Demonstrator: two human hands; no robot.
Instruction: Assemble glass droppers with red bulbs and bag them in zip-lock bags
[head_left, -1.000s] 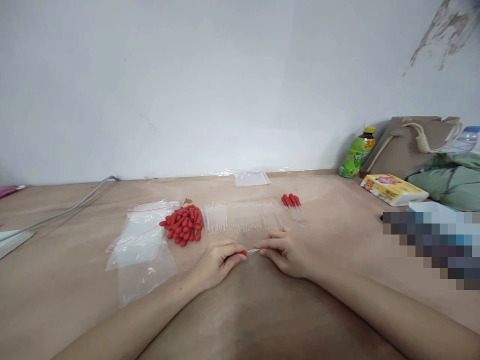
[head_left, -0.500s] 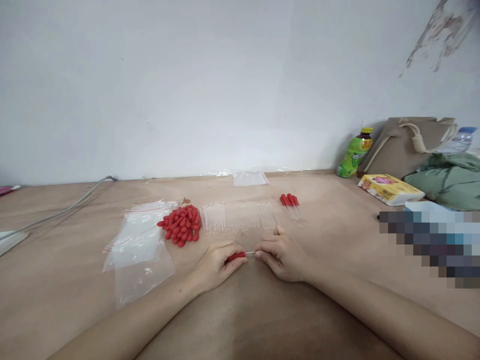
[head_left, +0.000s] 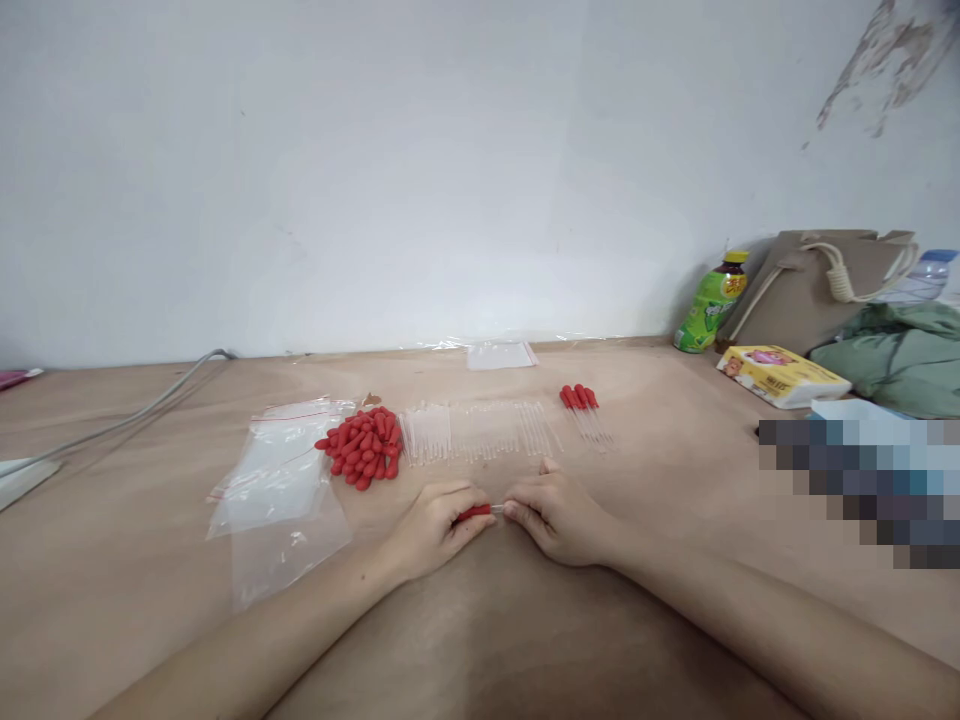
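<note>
My left hand (head_left: 442, 525) is closed around a red rubber dropper bulb (head_left: 475, 512), its open end facing right. My right hand (head_left: 559, 515) pinches a thin clear glass tube (head_left: 498, 509), whose end meets the bulb; how deep it sits inside is hidden. Beyond my hands lies a row of clear glass tubes (head_left: 480, 430). Left of the row is a pile of red rubber bulbs (head_left: 364, 447). To its right, several droppers (head_left: 580, 400) with red bulbs on glass tubes lie side by side.
Clear zip bags (head_left: 281, 490) lie at the left, near a grey cable (head_left: 161, 400). Another flat bag (head_left: 501, 355) rests by the wall. At the right stand a green bottle (head_left: 709, 305) and a beige bag (head_left: 795, 290), with a yellow packet (head_left: 784, 377) and green cloth (head_left: 892, 355).
My right hand has moved slightly left, closer to my left hand. Less of the glass tube shows between them. The left hand keeps its hold on the red bulb.
</note>
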